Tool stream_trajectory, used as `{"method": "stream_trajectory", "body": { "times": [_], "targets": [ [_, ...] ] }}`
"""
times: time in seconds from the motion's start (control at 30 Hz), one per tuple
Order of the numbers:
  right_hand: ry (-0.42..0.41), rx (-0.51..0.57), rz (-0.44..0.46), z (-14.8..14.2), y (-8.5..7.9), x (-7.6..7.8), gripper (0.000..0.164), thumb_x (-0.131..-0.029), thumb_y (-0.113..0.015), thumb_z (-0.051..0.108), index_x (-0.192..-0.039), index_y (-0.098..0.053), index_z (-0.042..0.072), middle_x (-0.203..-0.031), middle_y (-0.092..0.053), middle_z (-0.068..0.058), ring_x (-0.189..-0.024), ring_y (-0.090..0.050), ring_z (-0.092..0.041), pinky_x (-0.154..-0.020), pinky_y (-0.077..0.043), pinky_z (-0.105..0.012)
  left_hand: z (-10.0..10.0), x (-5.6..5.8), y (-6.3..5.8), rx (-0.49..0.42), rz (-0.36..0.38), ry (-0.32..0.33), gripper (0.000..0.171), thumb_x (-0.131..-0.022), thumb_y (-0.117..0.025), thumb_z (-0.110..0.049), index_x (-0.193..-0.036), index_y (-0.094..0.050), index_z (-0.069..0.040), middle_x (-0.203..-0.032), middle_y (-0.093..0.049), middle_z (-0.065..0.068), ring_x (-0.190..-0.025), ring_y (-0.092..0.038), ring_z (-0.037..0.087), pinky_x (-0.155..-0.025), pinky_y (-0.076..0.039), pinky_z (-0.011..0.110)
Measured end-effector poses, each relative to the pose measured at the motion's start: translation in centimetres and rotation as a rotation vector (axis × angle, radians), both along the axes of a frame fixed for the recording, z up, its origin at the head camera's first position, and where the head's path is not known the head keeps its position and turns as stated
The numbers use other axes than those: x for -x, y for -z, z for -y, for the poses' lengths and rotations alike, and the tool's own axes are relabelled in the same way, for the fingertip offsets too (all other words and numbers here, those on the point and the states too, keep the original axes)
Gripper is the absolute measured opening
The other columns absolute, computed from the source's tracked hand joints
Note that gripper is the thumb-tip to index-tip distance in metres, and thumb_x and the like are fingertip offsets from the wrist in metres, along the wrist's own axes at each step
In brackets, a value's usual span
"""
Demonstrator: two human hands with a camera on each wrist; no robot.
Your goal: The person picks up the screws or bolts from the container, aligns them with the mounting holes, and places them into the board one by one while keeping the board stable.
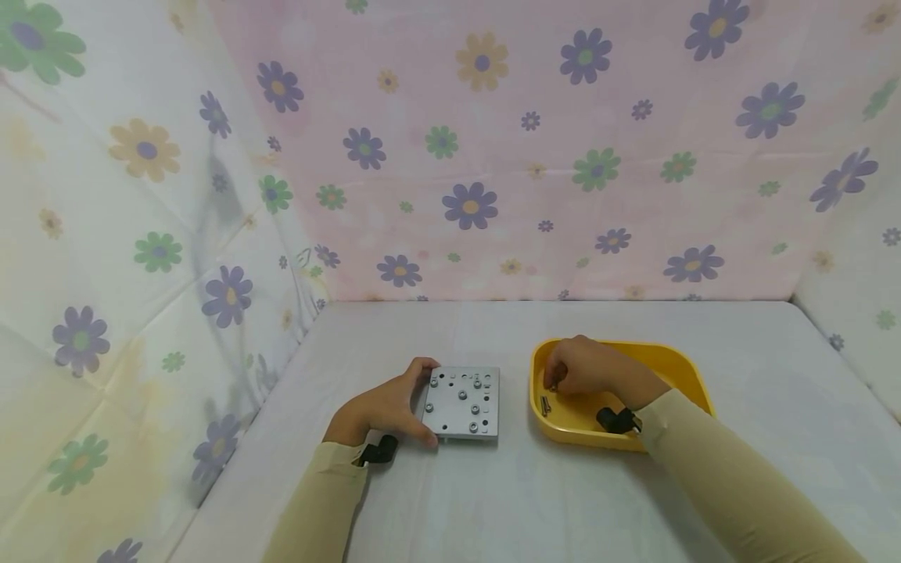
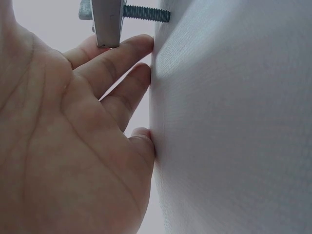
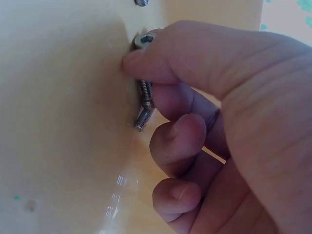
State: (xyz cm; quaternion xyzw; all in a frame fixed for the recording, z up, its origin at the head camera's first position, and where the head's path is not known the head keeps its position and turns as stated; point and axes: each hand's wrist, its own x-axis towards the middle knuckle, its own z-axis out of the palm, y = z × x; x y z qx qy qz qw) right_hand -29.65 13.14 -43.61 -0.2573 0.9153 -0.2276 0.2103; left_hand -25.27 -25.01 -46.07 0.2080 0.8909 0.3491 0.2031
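A square silver metal plate (image 1: 454, 416) sits on the table in the head view, with several holes and several socket head screws standing in it. My left hand (image 1: 380, 405) grips it from the left, thumb at the near edge and fingers at the far corner. In the left wrist view, a threaded screw shank (image 2: 146, 13) sticks out beneath the plate. My right hand (image 1: 590, 366) is inside the yellow tray (image 1: 563, 434). Between thumb and index finger it pinches a socket head screw (image 3: 145, 87), whose head shows above the thumb.
Loose screws (image 1: 545, 405) lie at the left side of the tray, near the right hand. Another screw (image 3: 141, 119) shows just below the pinched one in the right wrist view. Flowered cloth (image 1: 470, 206) hangs behind and beside the white table (image 1: 479, 500).
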Motion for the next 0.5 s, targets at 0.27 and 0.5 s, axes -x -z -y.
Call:
{"method": "stream_trajectory", "body": {
  "times": [0.27, 0.5],
  "targets": [
    [0.007, 0.012, 0.003, -0.13, -0.5, -0.45, 0.017, -0.086, -0.077, 0.007, -0.09, -0.078, 0.023, -0.09, -0.072, 0.008, -0.082, -0.06, -0.015, -0.082, -0.055, -0.032, -0.16, -0.09, -0.15, -0.002, -0.002, -0.005, 0.126, -0.056, -0.101, -0.038, -0.154, -0.023, -0.021, -0.158, -0.04, 0.001, -0.15, -0.035, 0.018, -0.126, -0.023, 0.048],
    [0.023, 0.029, 0.039, -0.13, -0.56, -0.49, 0.014, -0.085, -0.081, 0.01, -0.093, -0.078, 0.022, -0.093, -0.072, 0.006, -0.083, -0.061, -0.017, -0.081, -0.055, -0.033, -0.12, -0.18, -0.12, 0.006, -0.003, -0.022, 0.124, -0.056, -0.101, -0.038, -0.153, -0.025, -0.024, -0.157, -0.041, -0.001, -0.148, -0.036, 0.017, -0.126, -0.024, 0.048]
  ]
}}
